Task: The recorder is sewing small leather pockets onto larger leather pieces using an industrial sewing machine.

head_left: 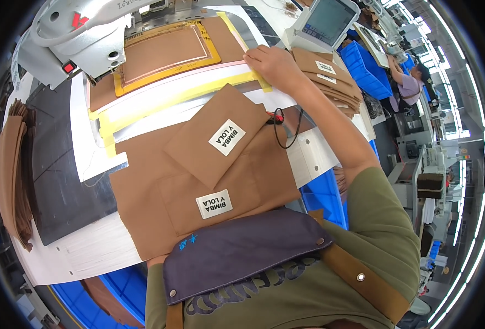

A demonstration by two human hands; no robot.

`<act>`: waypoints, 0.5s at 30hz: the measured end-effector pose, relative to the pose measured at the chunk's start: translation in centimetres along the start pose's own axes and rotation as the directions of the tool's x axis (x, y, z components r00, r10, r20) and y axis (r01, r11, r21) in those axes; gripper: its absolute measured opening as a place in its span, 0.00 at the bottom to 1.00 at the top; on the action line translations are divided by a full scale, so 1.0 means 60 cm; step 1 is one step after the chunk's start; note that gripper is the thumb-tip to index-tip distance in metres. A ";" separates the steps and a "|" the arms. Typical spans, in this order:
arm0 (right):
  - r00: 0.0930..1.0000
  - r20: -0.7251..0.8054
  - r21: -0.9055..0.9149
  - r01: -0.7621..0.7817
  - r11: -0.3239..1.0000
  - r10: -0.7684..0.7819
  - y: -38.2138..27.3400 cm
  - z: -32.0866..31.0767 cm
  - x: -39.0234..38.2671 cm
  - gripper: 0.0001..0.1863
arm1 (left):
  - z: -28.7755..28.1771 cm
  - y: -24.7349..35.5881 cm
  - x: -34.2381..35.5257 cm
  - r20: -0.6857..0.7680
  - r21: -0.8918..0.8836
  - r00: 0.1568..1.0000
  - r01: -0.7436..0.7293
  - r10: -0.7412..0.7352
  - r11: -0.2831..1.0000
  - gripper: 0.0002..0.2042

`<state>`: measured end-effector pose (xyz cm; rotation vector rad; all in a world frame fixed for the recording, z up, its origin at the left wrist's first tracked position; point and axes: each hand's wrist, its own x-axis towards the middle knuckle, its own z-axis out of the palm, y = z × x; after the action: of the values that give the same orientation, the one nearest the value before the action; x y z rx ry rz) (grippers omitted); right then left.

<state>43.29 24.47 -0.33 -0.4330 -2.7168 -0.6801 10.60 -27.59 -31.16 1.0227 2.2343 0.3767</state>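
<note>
My right hand (272,67) reaches across the table, its fingers bent and closed at the right edge of a yellow-taped sewing template (171,90). What they grip, if anything, I cannot make out. A brown fabric panel under a yellow frame (212,48) lies on the template beside the white sewing machine head (83,44). Nearer me, a brown fabric pocket piece (196,145) with a white label lies askew on a larger brown panel (138,208), which has a labelled pocket too. My left hand is out of sight; its arm goes down behind the panel and my dark apron.
Brown labelled pieces (338,90) are stacked to the right, below a control screen (325,22). More folded brown fabric (12,170) hangs at the left table edge. Blue bins (366,68) stand at the right, with another person beyond. A black cable (289,145) loops by the pocket piece.
</note>
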 end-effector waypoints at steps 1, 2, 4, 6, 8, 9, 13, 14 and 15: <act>1.000 0.004 -0.008 -0.031 0.999 0.031 -0.007 -0.003 -0.005 0.11 | 0.000 0.001 0.001 -0.001 0.004 1.000 -0.005 0.005 1.000 0.10; 0.998 0.029 -0.013 -0.048 0.999 0.049 -0.015 -0.006 -0.013 0.11 | 0.000 0.002 0.003 0.001 0.007 1.000 -0.005 0.005 1.000 0.10; 0.982 0.003 0.159 -0.184 0.970 0.186 -0.027 -0.008 -0.023 0.14 | 0.001 0.005 0.009 0.003 0.009 1.000 -0.002 0.002 1.000 0.10; 0.956 0.015 0.260 -0.288 0.922 0.294 -0.035 -0.006 -0.027 0.15 | 0.003 0.008 0.014 0.003 0.012 1.000 -0.006 0.006 1.000 0.09; 0.927 0.008 0.365 -0.353 0.862 0.376 -0.039 -0.001 -0.026 0.16 | 0.007 0.012 0.018 0.002 0.015 1.000 -0.008 0.008 1.000 0.09; 0.914 0.013 0.382 -0.379 0.843 0.405 -0.040 0.001 -0.025 0.16 | 0.007 0.014 0.020 0.001 0.016 1.000 -0.015 0.015 1.000 0.09; 0.905 -0.009 0.396 -0.388 0.832 0.426 -0.046 0.006 -0.023 0.15 | 0.009 0.023 0.018 0.009 0.025 0.999 -0.032 0.032 0.999 0.09; 0.895 0.009 0.393 -0.413 0.821 0.446 -0.045 0.006 -0.022 0.15 | 0.009 0.025 0.018 0.010 0.027 0.999 -0.037 0.037 0.999 0.09; 0.893 0.003 0.409 -0.411 0.815 0.450 -0.045 0.006 -0.022 0.15 | 0.009 0.026 0.015 0.009 0.032 0.999 -0.037 0.037 0.999 0.09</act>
<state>43.44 22.08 -2.22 -0.8486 -2.4414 -0.0137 11.43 -25.92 -31.20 1.0817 2.2226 0.3534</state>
